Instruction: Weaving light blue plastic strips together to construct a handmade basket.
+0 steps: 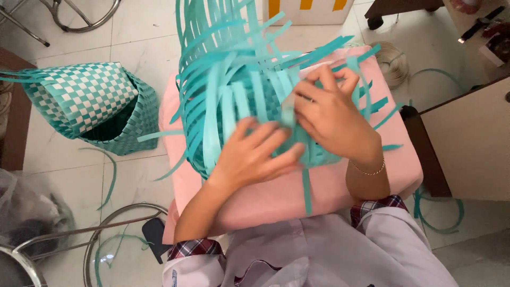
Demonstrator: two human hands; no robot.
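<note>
- Basket (pixel 239 101), half-woven teal: we see it lying on the pink cushion (pixel 372 180), loose strips pointing up-frame, away from us.
- Left hand (pixel 255 154): fingers spread flat on the weave, gripping nothing.
- Right hand (pixel 329 114): fingers curled, pinching a strip.

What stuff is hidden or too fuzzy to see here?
Head view:
- Left hand: motion-blurred, so its grip on the strips is unclear.
- Half-woven basket: its middle is covered by both hands.
- Right hand: fingertips tucked among strips.
- Strip tops: cut off by the top edge.
- Finished basket: inside is dark.
</note>
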